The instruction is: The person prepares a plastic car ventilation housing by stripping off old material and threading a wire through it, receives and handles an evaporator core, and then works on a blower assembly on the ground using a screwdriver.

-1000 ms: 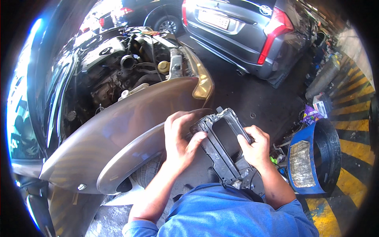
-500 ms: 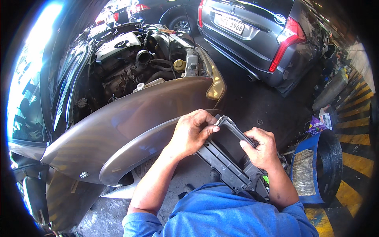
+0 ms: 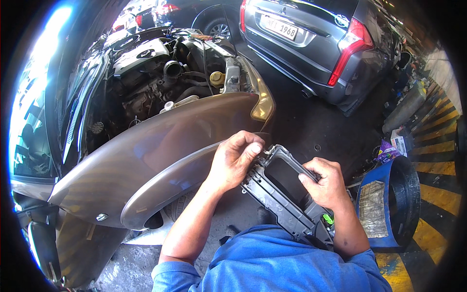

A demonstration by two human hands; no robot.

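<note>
In front of my body is a black plastic air filter housing (image 3: 278,198), box-shaped, tilted, its rectangular opening facing up. My right hand (image 3: 325,181) grips its right rim, thumb on top and fingers curled over the edge. At its far left corner is my left hand (image 3: 236,160), closed, thumb pressed against the bent index finger. Whatever lies between those fingertips is too small to make out. Several small ribs and tabs run along the housing's side. A bright green spot (image 3: 328,219) shows near its lower end, by my right wrist.
To the left stands a car with a brown fender (image 3: 160,126) and an exposed engine bay (image 3: 155,80). A grey SUV (image 3: 311,46) is parked ahead. On the right are a cut blue drum (image 3: 389,204), a grey cylinder (image 3: 407,109) and yellow-black floor stripes (image 3: 435,170).
My left thumb has come off the housing's corner and now presses against the index finger. The housing has turned slightly, showing more of its opening. My right hand keeps its grip.
</note>
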